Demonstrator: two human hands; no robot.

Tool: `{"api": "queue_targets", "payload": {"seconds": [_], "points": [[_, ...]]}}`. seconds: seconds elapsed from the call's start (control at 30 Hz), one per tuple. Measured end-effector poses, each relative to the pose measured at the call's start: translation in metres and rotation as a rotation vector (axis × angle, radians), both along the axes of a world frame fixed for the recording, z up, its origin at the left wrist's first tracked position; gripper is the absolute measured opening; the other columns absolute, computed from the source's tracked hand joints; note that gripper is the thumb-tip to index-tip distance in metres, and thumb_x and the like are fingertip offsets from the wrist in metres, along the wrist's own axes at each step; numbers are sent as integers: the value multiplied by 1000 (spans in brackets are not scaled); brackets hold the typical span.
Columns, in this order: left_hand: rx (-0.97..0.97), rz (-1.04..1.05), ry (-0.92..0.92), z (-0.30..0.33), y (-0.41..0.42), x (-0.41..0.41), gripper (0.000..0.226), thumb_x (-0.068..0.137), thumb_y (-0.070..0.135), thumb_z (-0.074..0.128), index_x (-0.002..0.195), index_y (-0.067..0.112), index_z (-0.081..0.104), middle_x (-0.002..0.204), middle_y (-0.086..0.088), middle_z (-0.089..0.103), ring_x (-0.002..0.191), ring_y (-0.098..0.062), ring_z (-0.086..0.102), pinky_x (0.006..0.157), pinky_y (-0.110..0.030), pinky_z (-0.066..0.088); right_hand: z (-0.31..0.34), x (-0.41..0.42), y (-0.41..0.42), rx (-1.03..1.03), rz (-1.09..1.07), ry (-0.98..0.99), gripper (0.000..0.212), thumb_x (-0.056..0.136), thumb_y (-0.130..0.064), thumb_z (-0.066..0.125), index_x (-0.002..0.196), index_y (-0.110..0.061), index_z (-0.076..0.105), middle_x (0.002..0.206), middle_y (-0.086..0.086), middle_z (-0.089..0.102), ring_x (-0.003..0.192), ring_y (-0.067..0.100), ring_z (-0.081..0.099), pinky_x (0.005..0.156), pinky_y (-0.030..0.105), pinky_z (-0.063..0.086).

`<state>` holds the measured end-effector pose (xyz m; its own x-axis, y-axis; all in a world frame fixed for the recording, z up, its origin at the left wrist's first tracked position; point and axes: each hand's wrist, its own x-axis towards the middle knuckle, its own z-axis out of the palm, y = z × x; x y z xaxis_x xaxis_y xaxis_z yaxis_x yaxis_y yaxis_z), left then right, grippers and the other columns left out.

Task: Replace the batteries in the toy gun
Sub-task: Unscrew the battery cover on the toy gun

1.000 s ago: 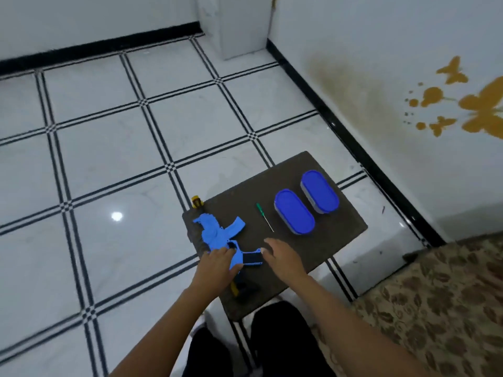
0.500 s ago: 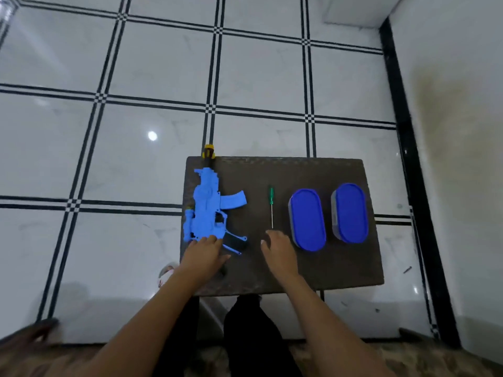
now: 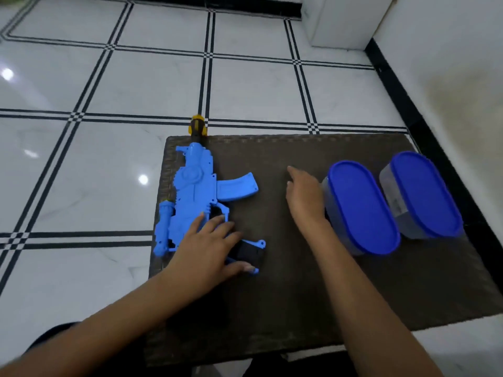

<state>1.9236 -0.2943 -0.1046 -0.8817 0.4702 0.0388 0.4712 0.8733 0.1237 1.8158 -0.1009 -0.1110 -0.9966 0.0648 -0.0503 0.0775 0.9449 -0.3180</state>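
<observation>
Blue plastic toy gun (image 3: 194, 194) lies table left, muzzle far. L hand (image 3: 206, 248) flat, fingers spread, pressing grip end. R hand (image 3: 304, 197) relaxed, empty, beside lidded blue tub (image 3: 362, 208). Keep gun pinned; screwdriver not visible.

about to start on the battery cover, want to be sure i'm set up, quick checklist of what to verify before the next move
1. Toy gun lies flat on the mat: ok; only its yellow muzzle overhangs the far edge.
2. Left hand steadies the gun: ok, fingers spread flat over the grip end.
3. Right hand has the screwdriver: cannot tell, it covers the spot between gun and boxes and no screwdriver shows.
4. Battery cover located: cannot tell, the left hand hides that part.
5. Two blue-lidded boxes within reach: ok, beside the right hand, lids on.
6. Spare batteries ready: cannot tell, box contents are unclear.
</observation>
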Motion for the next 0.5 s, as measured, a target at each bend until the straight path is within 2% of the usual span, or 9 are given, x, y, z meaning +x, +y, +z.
{"api": "queue_targets", "payload": {"seconds": [0.03, 0.07, 0.13, 0.17, 0.23, 0.3, 0.33, 0.4, 0.5], "points": [[-13, -5, 14, -2, 0, 5, 74, 70, 74, 25, 99, 23, 71, 104, 1, 69, 104, -24, 64, 90, -51, 47, -2, 4, 1, 19, 9, 48, 34, 91, -4, 43, 123, -7, 55, 125, 16, 58, 114, 32, 53, 96, 37, 39], [2, -5, -48, 1, 0, 2, 82, 67, 77, 22, 108, 23, 67, 115, 0, 65, 113, -24, 58, 98, -51, 40, 1, 3, 3, 36, 2, 63, 32, 87, -1, 44, 115, -8, 60, 116, 15, 63, 108, 32, 56, 90, 37, 41], [23, 39, -170, 7, 2, 5, 99, 57, 83, 15, 128, 24, 51, 136, 3, 49, 131, -21, 39, 112, -46, 22, 10, 24, 6, 4, -26, 92, 33, 84, 0, 48, 111, -12, 62, 111, 13, 65, 105, 33, 57, 85, 35, 43], [-8, 45, -183, 7, 4, 9, 101, 57, 84, 15, 133, 25, 46, 140, 3, 43, 134, -20, 33, 113, -44, 20, 16, 38, 7, -48, -31, 121, 35, 83, -1, 50, 114, -15, 61, 112, 11, 66, 106, 32, 57, 83, 34, 44], [-11, 80, -178, 10, 7, 20, 86, 70, 80, 33, 133, 23, 44, 139, 1, 42, 132, -19, 33, 110, -40, 24, 36, 71, 8, -204, -42, 203, 41, 81, -4, 55, 118, -19, 60, 115, 8, 65, 108, 28, 57, 79, 29, 42], [50, 112, -175, 12, 12, 32, 71, 78, 68, 46, 131, 20, 46, 140, -2, 41, 131, -21, 34, 107, -39, 26, 52, 102, 2, -383, -45, 244, 48, 80, -3, 58, 124, -22, 57, 114, 4, 65, 105, 23, 57, 74, 21, 37], [63, 127, -183, 11, 15, 37, 70, 80, 65, 48, 133, 20, 44, 143, -3, 38, 132, -21, 32, 107, -39, 25, 59, 114, -1, -450, -37, 259, 51, 79, -3, 59, 127, -23, 56, 109, 4, 64, 101, 20, 57, 71, 17, 35], [55, 147, -164, 9, 18, 48, 72, 81, 63, 49, 138, 22, 38, 148, -3, 31, 136, -21, 28, 109, -41, 23, 70, 132, -8, -567, -5, 286, 56, 80, -2, 60, 131, -23, 52, 97, 3, 59, 88, 14, 56, 73, 18, 39], [54, 183, -124, 9, 21, 56, 73, 81, 64, 49, 140, 23, 35, 149, -1, 31, 137, -20, 27, 110, -41, 22, 78, 147, -16, -658, 32, 364, 57, 83, -4, 62, 134, -24, 48, 99, 1, 55, 80, 10, 52, 75, 21, 46]]}}
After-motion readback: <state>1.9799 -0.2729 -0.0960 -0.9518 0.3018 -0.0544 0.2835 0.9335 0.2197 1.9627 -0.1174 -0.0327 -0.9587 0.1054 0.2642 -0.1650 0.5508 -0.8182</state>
